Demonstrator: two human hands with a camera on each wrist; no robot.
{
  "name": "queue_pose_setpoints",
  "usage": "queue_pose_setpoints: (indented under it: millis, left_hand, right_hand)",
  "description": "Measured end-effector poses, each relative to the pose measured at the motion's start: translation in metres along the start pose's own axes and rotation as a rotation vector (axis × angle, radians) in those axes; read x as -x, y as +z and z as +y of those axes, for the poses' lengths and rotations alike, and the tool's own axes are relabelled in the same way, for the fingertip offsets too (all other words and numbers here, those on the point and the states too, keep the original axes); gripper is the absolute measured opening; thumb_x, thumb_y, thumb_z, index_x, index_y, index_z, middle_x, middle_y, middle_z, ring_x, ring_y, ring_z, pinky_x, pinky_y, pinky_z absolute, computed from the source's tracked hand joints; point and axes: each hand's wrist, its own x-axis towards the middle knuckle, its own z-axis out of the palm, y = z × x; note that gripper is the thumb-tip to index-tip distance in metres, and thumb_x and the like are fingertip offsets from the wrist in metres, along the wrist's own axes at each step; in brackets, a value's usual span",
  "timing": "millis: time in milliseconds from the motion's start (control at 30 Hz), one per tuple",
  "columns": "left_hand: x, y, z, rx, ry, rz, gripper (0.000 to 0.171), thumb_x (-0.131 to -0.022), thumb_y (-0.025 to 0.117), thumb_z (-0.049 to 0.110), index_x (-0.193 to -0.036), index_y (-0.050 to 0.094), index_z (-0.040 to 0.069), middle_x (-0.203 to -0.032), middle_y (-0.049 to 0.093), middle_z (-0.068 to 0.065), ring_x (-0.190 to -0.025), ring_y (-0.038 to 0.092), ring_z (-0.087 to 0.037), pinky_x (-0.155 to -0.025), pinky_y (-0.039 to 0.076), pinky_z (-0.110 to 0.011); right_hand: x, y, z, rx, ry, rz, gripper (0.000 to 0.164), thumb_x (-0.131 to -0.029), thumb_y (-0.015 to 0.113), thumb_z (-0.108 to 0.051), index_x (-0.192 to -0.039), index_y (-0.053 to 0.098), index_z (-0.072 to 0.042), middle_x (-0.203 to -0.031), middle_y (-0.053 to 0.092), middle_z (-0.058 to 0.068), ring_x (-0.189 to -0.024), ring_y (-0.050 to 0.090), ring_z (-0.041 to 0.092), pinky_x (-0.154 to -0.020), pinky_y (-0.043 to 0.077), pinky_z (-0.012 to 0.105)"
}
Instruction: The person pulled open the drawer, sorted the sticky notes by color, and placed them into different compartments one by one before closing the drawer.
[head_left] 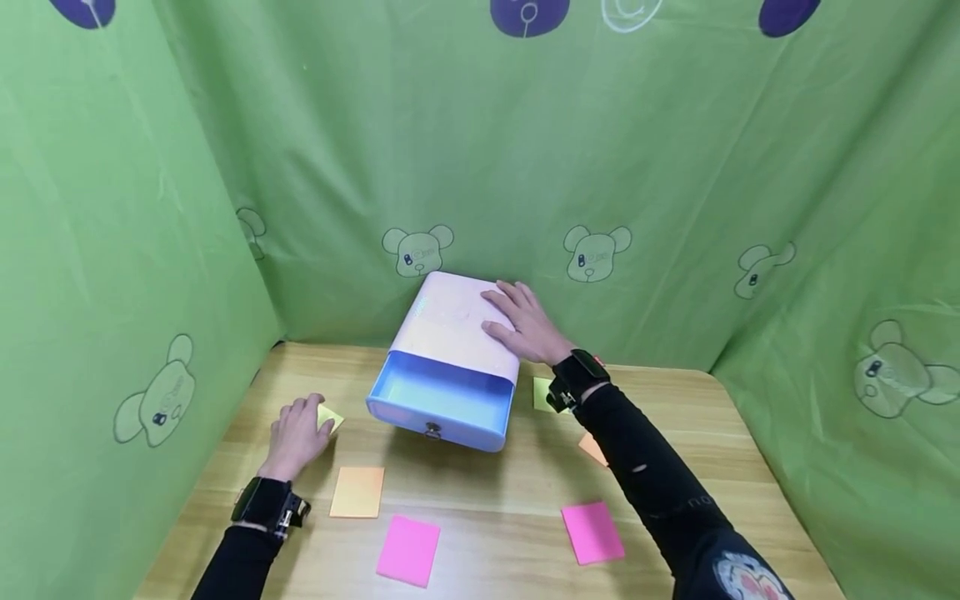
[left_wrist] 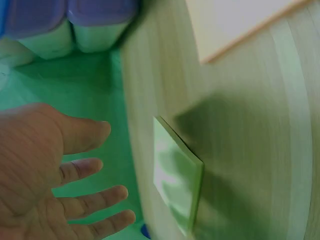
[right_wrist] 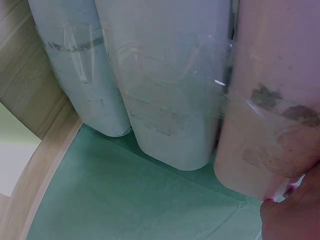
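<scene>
A small plastic drawer cabinet [head_left: 453, 325] with a pale pink top stands at the back of the table. Its blue drawer [head_left: 457, 427] is pulled out toward me, with a small knob or lock on the front and nothing visible inside. My right hand [head_left: 531, 332] rests with spread fingers on the cabinet's top, at the right side. Worn clear tape runs across the cabinet's side [right_wrist: 165, 95] in the right wrist view. At the left, my left hand [head_left: 295, 435] is over a yellow sticky note pad [left_wrist: 175, 175], fingers apart and loosely extended, holding nothing.
An orange note pad [head_left: 357, 492] and a pink one [head_left: 408, 551] lie at the front left. On the right are another pink pad [head_left: 592, 533], a partly covered orange pad [head_left: 592, 447] and a yellow-green pad [head_left: 542, 394]. Green cloth [head_left: 480, 150] encloses the wooden table.
</scene>
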Motion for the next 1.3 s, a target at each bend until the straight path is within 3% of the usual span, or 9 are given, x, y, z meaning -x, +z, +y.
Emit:
queue_pose_setpoints:
  millis: [400,533,700,900,1033,1167,1300]
  left_hand:
    - [-0.006,0.004,-0.018,-0.065,-0.087,-0.19,0.06,-0.096,0.066,0.021,-0.144,0.041,-0.005,-0.132,0.05,-0.043,-0.119,0.048,-0.062,-0.096,0.044,-0.075]
    - [-0.008,0.007,-0.021,-0.046,-0.078,-0.163,0.06,-0.091,0.073,0.018,-0.14,0.047,-0.004,-0.13,0.053,-0.04,-0.114,0.052,-0.056,-0.088,0.05,-0.07]
    - [-0.011,0.005,-0.023,0.006,-0.093,-0.114,0.076,-0.079,0.084,0.019,-0.136,0.044,-0.011,-0.122,0.054,-0.04,-0.109,0.052,-0.053,-0.083,0.054,-0.064]
    - [-0.011,0.004,-0.023,0.038,-0.153,-0.098,0.072,-0.067,0.091,0.024,-0.112,0.052,-0.016,-0.107,0.051,-0.035,-0.103,0.048,-0.049,-0.082,0.051,-0.056]
    - [-0.011,0.005,-0.024,0.091,-0.183,-0.083,0.076,-0.066,0.091,0.022,-0.117,0.049,-0.015,-0.108,0.051,-0.035,-0.103,0.047,-0.047,-0.082,0.049,-0.053]
    - [-0.009,0.005,-0.026,0.17,-0.185,-0.062,0.083,-0.067,0.091,0.017,-0.127,0.04,-0.01,-0.109,0.057,-0.035,-0.097,0.056,-0.045,-0.08,0.051,-0.051]
    - [-0.01,0.004,-0.029,0.25,-0.187,-0.064,0.068,-0.076,0.083,0.011,-0.126,0.041,-0.008,-0.11,0.061,-0.035,-0.093,0.061,-0.04,-0.073,0.049,-0.039]
  right_hand:
    - [0.001,0.004,0.0,-0.017,-0.001,0.009,0.064,-0.099,0.05,-0.048,-0.157,0.039,-0.021,-0.169,0.022,0.016,-0.158,0.009,0.045,-0.128,0.008,0.064]
    - [0.0,0.003,0.001,-0.018,0.004,0.004,0.064,-0.1,0.049,-0.048,-0.157,0.037,-0.022,-0.17,0.02,0.015,-0.158,0.008,0.044,-0.127,0.008,0.065]
    - [-0.001,0.001,0.0,-0.019,0.0,0.006,0.064,-0.1,0.049,-0.048,-0.157,0.037,-0.022,-0.17,0.021,0.016,-0.158,0.008,0.044,-0.127,0.009,0.066]
    - [0.001,0.002,0.0,-0.021,-0.001,0.007,0.065,-0.099,0.051,-0.047,-0.157,0.038,-0.021,-0.169,0.021,0.017,-0.158,0.008,0.045,-0.126,0.009,0.067]
    - [0.002,0.001,-0.001,-0.031,-0.004,0.011,0.064,-0.099,0.051,-0.048,-0.157,0.039,-0.021,-0.169,0.021,0.016,-0.158,0.009,0.044,-0.127,0.009,0.066]
    - [0.002,0.001,-0.001,-0.026,0.001,0.012,0.064,-0.1,0.051,-0.048,-0.157,0.038,-0.022,-0.17,0.021,0.016,-0.158,0.009,0.044,-0.127,0.009,0.066]
    - [0.002,0.001,-0.001,-0.032,0.004,0.013,0.064,-0.1,0.052,-0.048,-0.157,0.039,-0.022,-0.17,0.022,0.016,-0.158,0.009,0.044,-0.127,0.009,0.066]
